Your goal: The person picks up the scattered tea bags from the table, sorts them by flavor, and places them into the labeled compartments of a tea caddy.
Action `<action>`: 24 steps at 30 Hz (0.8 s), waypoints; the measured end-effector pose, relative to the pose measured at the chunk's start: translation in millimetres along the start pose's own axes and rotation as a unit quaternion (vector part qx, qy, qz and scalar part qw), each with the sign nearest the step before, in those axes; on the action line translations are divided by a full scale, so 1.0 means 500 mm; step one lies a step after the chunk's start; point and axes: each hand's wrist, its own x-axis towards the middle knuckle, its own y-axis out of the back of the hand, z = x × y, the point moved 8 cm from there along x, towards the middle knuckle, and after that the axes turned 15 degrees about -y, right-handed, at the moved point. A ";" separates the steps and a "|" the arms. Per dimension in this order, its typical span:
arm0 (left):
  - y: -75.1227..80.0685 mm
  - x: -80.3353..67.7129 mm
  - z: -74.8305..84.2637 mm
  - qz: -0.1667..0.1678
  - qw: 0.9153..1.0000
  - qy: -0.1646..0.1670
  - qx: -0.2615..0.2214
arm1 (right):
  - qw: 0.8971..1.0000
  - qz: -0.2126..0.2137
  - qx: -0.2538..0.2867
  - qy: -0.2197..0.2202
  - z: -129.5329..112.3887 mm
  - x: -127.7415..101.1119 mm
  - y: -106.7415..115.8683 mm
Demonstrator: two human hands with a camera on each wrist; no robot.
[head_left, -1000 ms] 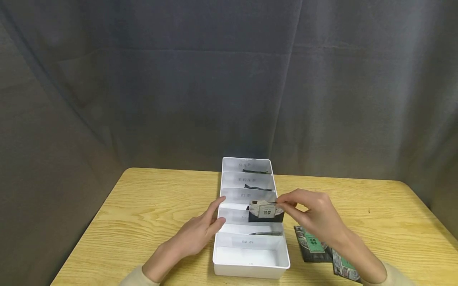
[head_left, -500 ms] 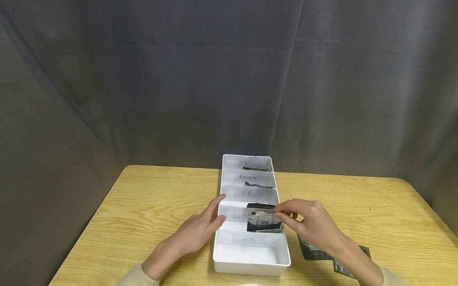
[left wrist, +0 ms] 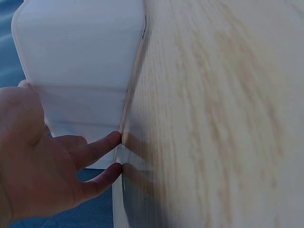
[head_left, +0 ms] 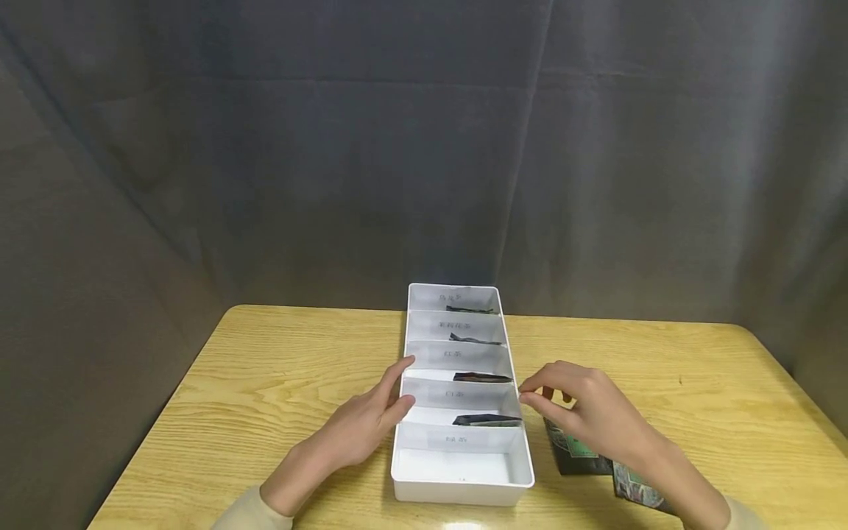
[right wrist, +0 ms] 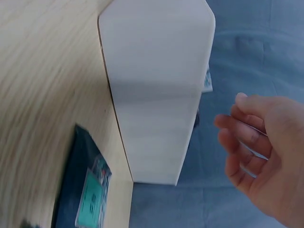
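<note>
A long white divided box (head_left: 460,493) stands lengthwise before me, a paper label with characters in each compartment. My left hand (head_left: 361,430) rests against its left side; in the left wrist view, spread fingertips (left wrist: 114,137) touch the lower side wall. My right hand (head_left: 589,405) hovers at the box's right rim, fingers loosely bent and holding nothing, as the right wrist view also shows. In the second compartment from the front stands a dark sachet (head_left: 486,420). One compartment farther back is another dark sachet (head_left: 482,377). Their lower parts are hidden.
Two dark sachets with green labels, one nearer the box (head_left: 578,462) and one nearer me (head_left: 639,492), lie on the wooden table (head_left: 278,368), partly under my right arm. Thin sachets (head_left: 473,340) also stand in the two rear compartments. A grey curtain (head_left: 371,184) hangs behind.
My right hand lowered a pale-fronted dark sachet into the second compartment from the front, let go of it and drew slightly right. The left hand stayed at the box's side.
</note>
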 end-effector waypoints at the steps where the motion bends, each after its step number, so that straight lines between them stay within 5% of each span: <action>1: 0.000 0.000 0.000 0.001 1.000 0.000 0.001 | 1.000 0.000 -0.006 -0.010 0.006 0.001 0.004; 11: 0.002 -0.001 0.002 0.006 1.000 0.002 0.009 | 0.993 -0.034 -0.051 -0.105 0.082 -0.008 0.025; 24: 0.001 -0.001 0.002 0.006 1.000 0.000 0.007 | 0.967 -0.138 -0.067 -0.205 0.193 -0.045 0.008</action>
